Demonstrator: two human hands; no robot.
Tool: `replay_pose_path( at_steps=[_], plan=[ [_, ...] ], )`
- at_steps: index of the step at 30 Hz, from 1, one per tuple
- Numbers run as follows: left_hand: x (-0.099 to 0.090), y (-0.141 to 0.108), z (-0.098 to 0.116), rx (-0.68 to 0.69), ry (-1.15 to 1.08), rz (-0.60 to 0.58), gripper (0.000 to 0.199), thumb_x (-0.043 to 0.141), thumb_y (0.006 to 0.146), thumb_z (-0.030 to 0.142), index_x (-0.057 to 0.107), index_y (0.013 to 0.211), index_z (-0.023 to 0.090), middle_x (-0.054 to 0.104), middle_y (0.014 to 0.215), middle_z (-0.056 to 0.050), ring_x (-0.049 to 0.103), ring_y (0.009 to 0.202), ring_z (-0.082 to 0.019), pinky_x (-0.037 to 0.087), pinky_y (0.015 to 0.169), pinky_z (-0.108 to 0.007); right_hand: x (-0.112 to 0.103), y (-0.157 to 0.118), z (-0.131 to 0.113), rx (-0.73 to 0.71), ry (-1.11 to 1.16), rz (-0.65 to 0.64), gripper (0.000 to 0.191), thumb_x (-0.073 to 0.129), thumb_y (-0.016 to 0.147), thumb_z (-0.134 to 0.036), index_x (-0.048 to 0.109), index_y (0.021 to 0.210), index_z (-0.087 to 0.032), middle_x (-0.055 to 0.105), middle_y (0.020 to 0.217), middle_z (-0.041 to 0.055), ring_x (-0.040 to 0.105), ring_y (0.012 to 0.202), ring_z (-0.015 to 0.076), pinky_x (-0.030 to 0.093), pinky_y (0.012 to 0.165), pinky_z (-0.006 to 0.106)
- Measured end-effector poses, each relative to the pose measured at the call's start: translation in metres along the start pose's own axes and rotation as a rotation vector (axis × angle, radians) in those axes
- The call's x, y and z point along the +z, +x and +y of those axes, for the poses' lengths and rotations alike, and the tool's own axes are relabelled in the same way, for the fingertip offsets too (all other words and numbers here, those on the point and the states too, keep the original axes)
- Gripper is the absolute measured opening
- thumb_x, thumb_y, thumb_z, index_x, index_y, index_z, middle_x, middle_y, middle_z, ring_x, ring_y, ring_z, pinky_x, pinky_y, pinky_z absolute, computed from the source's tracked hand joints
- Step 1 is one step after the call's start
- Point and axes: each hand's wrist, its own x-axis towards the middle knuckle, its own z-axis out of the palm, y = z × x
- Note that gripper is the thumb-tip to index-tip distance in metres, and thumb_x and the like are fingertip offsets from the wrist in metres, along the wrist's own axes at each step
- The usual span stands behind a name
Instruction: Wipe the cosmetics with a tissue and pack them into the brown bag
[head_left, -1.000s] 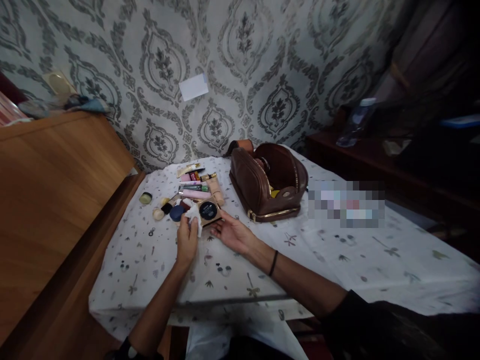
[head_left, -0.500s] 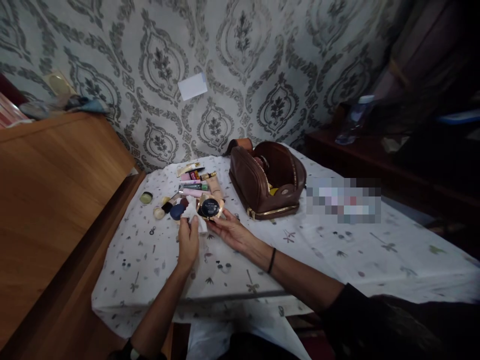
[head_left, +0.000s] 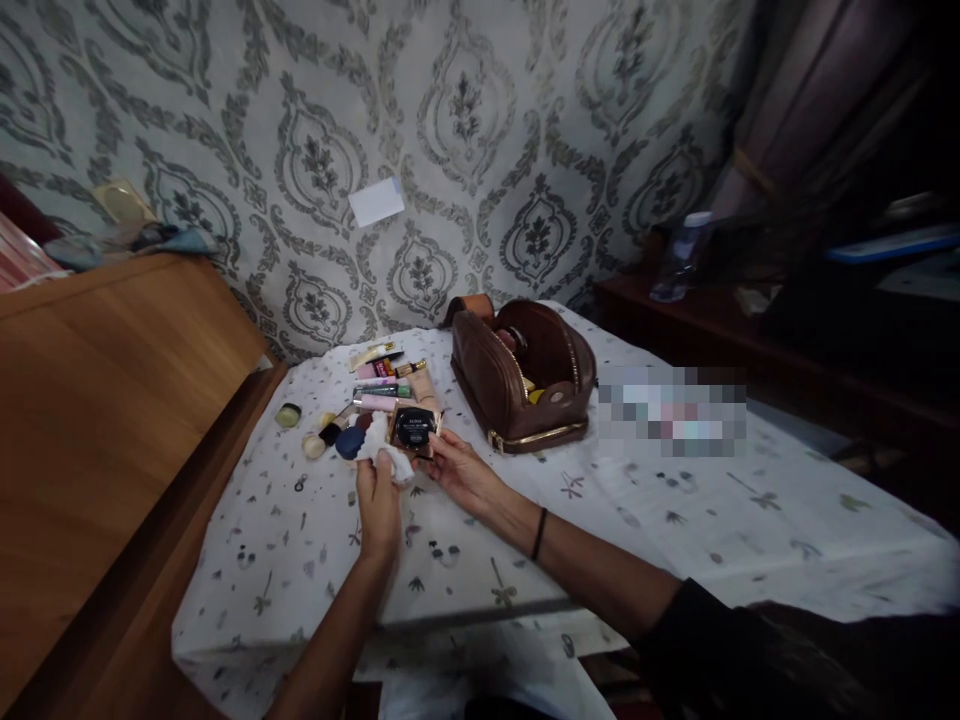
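A crumpled white tissue (head_left: 391, 461) is pinched in my left hand (head_left: 379, 505). My right hand (head_left: 466, 474) holds a gold-rimmed compact with a black round centre (head_left: 414, 428) by its right side. The tissue lies against the compact's left edge. Just left of the tissue are a dark blue round item (head_left: 349, 442) and a brush (head_left: 331, 432). Several tubes, among them a pink one (head_left: 376, 402) and a beige one (head_left: 423, 386), lie behind my hands.
An open brown bag (head_left: 517, 385) stands right of the tubes. A green-lidded round jar (head_left: 288, 414) sits at the left of the patterned cloth (head_left: 465, 560). Wooden furniture (head_left: 127, 370) borders the left side. A plastic bottle (head_left: 681, 258) stands on a dark surface at the back right.
The view has shifted, so the table and bag appear lower and slightly left. My right hand has tilted the compact a little. Both hands keep their holds.
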Motion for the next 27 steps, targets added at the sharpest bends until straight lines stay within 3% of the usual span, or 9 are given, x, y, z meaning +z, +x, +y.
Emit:
replay_pose_path(
  at_steps=[8, 11, 14, 18, 22, 25, 27],
  plan=[
    [0.019, -0.018, -0.012, -0.088, -0.065, 0.026, 0.045, 0.060, 0.086, 0.060, 0.061, 0.108, 0.019, 0.068, 0.111, -0.009, 0.065, 0.102, -0.019, 0.053, 0.081, -0.028, 0.010, 0.002, 0.000, -0.067, -0.045, 0.040, 0.043, 0.092, 0.055, -0.034, 0.070, 0.087, -0.017, 0.072, 0.080, -0.0007, 0.062, 0.066, 0.0106, 0.048, 0.062, 0.022],
    [0.018, -0.023, -0.015, -0.101, 0.081, -0.026, 0.046, 0.062, 0.084, 0.061, 0.064, 0.099, 0.017, 0.069, 0.101, -0.009, 0.065, 0.093, -0.020, 0.052, 0.077, -0.029, 0.014, -0.002, -0.007, -0.114, -0.107, 0.046, 0.042, 0.092, 0.053, -0.034, 0.071, 0.083, -0.015, 0.068, 0.072, -0.0016, 0.056, 0.060, 0.0090, 0.043, 0.057, 0.021],
    [0.012, -0.020, -0.013, -0.060, 0.276, -0.163, 0.047, 0.064, 0.079, 0.062, 0.066, 0.085, 0.015, 0.067, 0.081, -0.006, 0.063, 0.081, -0.022, 0.051, 0.074, -0.031, 0.022, -0.013, -0.025, -0.231, -0.228, 0.050, 0.037, 0.091, 0.054, -0.034, 0.071, 0.078, -0.015, 0.062, 0.065, -0.0046, 0.049, 0.056, 0.0070, 0.037, 0.053, 0.019],
    [0.005, -0.005, -0.002, 0.073, 0.405, -0.295, 0.046, 0.061, 0.080, 0.063, 0.065, 0.079, 0.017, 0.063, 0.071, -0.003, 0.061, 0.080, -0.024, 0.049, 0.077, -0.033, 0.040, -0.028, -0.076, -0.473, -0.566, -0.030, 0.030, 0.083, 0.066, -0.039, 0.069, 0.079, -0.016, 0.063, 0.071, -0.0029, 0.053, 0.066, 0.0099, 0.042, 0.064, 0.023],
    [-0.002, 0.016, 0.004, 0.069, 0.469, -0.325, 0.053, 0.059, 0.078, 0.068, 0.066, 0.083, 0.016, 0.062, 0.070, -0.003, 0.059, 0.073, -0.023, 0.048, 0.069, -0.033, 0.055, -0.035, -0.161, -0.723, -0.943, 0.015, 0.029, 0.069, 0.080, -0.043, 0.069, 0.090, -0.016, 0.066, 0.081, 0.0011, 0.059, 0.072, 0.0141, 0.045, 0.069, 0.026],
    [-0.007, 0.028, 0.000, 0.088, 0.498, -0.329, 0.056, 0.060, 0.076, 0.071, 0.065, 0.083, 0.016, 0.063, 0.073, -0.003, 0.058, 0.071, -0.022, 0.047, 0.066, -0.031, 0.062, -0.033, -0.223, -0.819, -1.463, 0.228, 0.041, 0.064, 0.084, -0.032, 0.060, 0.120, -0.012, 0.069, 0.082, 0.0026, 0.063, 0.074, 0.0180, 0.046, 0.071, 0.029],
    [-0.010, 0.031, -0.007, 0.096, 0.513, -0.327, 0.056, 0.059, 0.075, 0.072, 0.063, 0.077, 0.017, 0.061, 0.070, -0.002, 0.057, 0.068, -0.021, 0.047, 0.064, -0.031, 0.064, -0.029, -0.252, -0.737, -1.914, 0.406, 0.055, 0.065, 0.083, -0.027, 0.050, 0.134, -0.012, 0.071, 0.085, 0.0042, 0.066, 0.082, 0.0221, 0.046, 0.076, 0.031]
  ],
)
